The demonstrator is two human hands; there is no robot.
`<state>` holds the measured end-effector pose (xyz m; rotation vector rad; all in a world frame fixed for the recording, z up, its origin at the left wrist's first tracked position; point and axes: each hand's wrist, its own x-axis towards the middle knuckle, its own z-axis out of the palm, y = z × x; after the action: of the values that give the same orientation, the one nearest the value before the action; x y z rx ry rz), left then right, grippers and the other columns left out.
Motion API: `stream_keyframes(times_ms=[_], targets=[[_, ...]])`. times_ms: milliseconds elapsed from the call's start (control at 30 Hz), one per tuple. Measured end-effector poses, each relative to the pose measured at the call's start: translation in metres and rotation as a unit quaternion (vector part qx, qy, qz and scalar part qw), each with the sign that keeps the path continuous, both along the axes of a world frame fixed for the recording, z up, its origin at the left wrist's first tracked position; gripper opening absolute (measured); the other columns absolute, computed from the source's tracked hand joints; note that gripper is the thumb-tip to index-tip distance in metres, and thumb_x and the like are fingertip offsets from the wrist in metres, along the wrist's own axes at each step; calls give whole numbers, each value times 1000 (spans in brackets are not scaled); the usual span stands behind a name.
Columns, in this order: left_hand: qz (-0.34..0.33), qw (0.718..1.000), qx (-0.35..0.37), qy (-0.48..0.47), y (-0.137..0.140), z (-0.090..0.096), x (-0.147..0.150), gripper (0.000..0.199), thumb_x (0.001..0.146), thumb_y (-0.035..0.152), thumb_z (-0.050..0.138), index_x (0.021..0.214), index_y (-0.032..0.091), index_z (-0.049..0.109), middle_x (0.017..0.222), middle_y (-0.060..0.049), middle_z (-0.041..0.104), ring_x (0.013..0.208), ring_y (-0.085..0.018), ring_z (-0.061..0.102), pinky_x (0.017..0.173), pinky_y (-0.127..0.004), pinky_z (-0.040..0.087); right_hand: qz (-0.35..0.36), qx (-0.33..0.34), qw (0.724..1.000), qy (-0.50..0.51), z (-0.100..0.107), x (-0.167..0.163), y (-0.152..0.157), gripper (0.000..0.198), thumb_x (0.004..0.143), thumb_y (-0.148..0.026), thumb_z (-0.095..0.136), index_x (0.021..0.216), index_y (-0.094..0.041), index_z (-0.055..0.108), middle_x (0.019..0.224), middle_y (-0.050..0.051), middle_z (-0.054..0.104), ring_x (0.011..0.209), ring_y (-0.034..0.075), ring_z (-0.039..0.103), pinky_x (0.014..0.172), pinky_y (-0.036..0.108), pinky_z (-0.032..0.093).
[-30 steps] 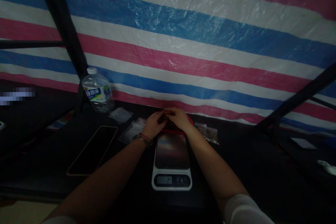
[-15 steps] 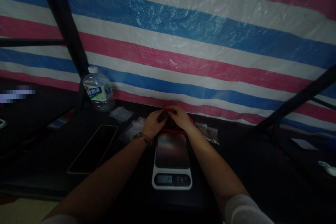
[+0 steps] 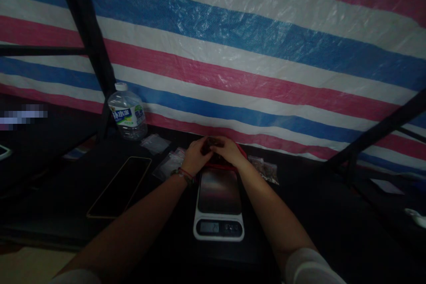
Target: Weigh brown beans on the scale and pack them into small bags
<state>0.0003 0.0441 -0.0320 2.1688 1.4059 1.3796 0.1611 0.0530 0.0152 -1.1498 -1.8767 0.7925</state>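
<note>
Both hands are at a red tray [image 3: 242,151] that holds small dark brown pieces [image 3: 218,158], just behind a white kitchen scale [image 3: 219,195]. My left hand [image 3: 195,156] reaches in from the left side with its fingers curled. My right hand [image 3: 229,150] lies over the tray's right part, fingers bent toward the left ones. Dim light and the hands themselves hide what the fingertips hold, if anything. The scale's steel plate is bare and its display is lit.
Clear zip bags [image 3: 169,164] lie left of the tray, and filled small bags [image 3: 266,169] to its right. A large plastic bottle [image 3: 128,113] stands at the back left. A phone [image 3: 120,188] lies in front of it. Striped sheeting [image 3: 233,66] hangs behind.
Both hands have stayed at the tray, with the fingers shifting slightly among the brown pieces. The whole view has moved a little.
</note>
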Motion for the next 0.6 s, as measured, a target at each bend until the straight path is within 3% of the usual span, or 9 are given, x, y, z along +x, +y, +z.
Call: stream_keyframes(times_ms=[133, 367, 600], targets=[[-20, 999, 43, -15, -1, -1, -1, 64, 74, 24, 64, 134, 13, 47, 130, -14, 58, 123, -27, 53, 109, -44, 41, -71, 44, 995, -47, 8, 4, -4, 38, 71, -11, 68, 109, -17, 67, 110, 8, 71, 99, 19, 66, 93, 35, 51], [-61, 998, 31, -15, -5, 3, -4, 54, 75, 14, 48, 130, 15, 52, 128, -11, 59, 122, -24, 53, 110, -44, 40, 46, 20, 998, -44, -3, 6, -2, 42, 70, -4, 63, 108, -20, 70, 104, 4, 74, 94, 19, 69, 88, 32, 53], [-74, 997, 12, 2, -5, 3, -1, 49, 80, 17, 51, 128, 13, 54, 127, -12, 62, 120, -24, 56, 108, -43, 43, 56, -31, 997, -40, -10, 9, 3, 39, 70, -4, 62, 104, -20, 71, 101, 4, 75, 92, 19, 70, 85, 31, 54]])
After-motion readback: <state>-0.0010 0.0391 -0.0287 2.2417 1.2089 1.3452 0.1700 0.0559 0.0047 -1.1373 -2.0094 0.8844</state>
